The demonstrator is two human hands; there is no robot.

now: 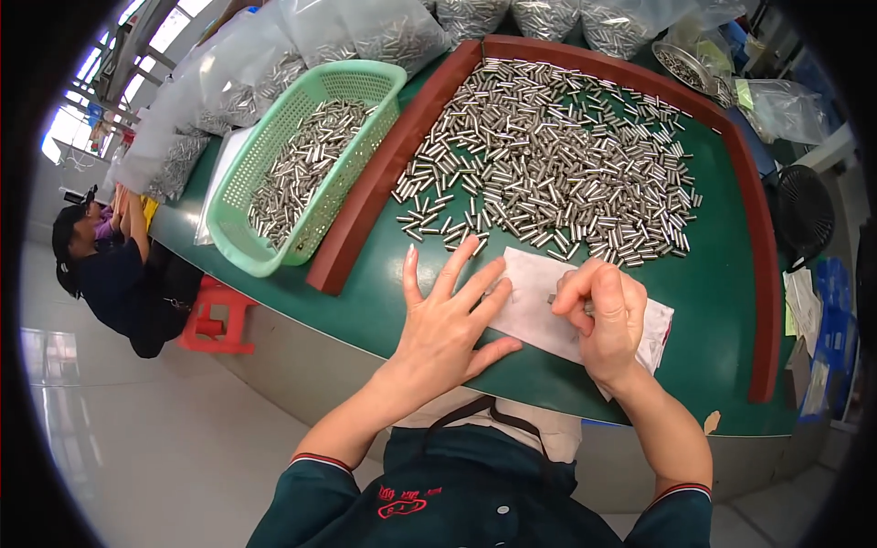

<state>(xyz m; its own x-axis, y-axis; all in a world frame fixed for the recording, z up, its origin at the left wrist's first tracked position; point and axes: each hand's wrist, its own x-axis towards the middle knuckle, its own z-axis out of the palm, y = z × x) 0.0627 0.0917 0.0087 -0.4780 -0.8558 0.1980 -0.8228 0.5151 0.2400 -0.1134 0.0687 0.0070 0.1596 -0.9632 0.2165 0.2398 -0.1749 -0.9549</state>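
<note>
- Left hand [449, 321]: fingers fanned out, grasping nothing I can see; the fingertips lie at the left edge of a white sheet [537, 297], and I cannot tell whether they press it.
- Right hand [609, 324]: curled over the sheet, thumb and fingers pinched on a small grey piece [552, 299] that barely shows; I take it for one metal pin.
- Step, as I read it: single pins being handled over the sheet, perhaps for wiping or checking. From my remote seat, the next move calls for a light, steady fingertip pinch, with the left hand bracing the sheet.
- Loose metal pins [553, 173] spread at twelve o'clock, just beyond the fingertips: short, straight, shiny cylinders, silvery with bright glints, heaped in the middle and scattered singly toward eleven, lying every which way.
- Reddish-brown rails [395, 171] border them left, right and far, leaving my side of the green tabletop [722, 310] open.
- Pale green perforated basket [258, 258] at ten o'clock, outside the left rail, holding more pins.
- Clear plastic bags [393, 36] of similar pieces at eleven; a co-worker [110, 274] farther off, toward nine.
</note>
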